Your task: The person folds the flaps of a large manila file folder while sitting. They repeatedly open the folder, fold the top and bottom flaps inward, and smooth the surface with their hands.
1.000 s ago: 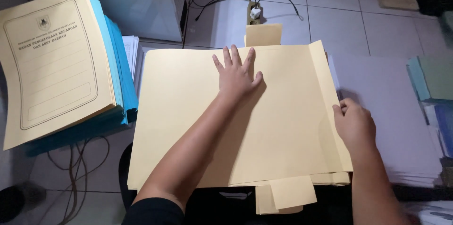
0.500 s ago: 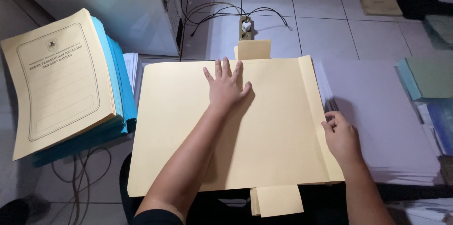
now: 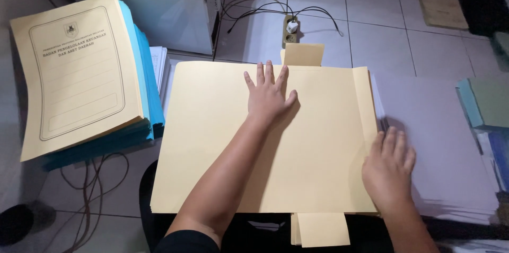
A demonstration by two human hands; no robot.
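Note:
A large yellow paper folder (image 3: pixel 222 141) lies flat in front of me, with flaps sticking out at its far and near edges. My left hand (image 3: pixel 269 94) rests flat on its upper middle, fingers spread, holding nothing. My right hand (image 3: pixel 388 168) lies palm down at the folder's right edge, half on the folder and half on a stack of white paper (image 3: pixel 440 141) beside it. Its fingers are apart and it grips nothing.
A stack of yellow and blue folders (image 3: pixel 85 78) sits at the left. A white cabinet (image 3: pixel 159 3) stands behind it. A power strip with cables (image 3: pixel 290 25) lies on the tiled floor. More blue and green folders (image 3: pixel 488 110) are at the right.
My right hand has slid off the folder's right edge toward the white paper and flattened out. My left hand stays pressed on the folder. The view has shifted slightly.

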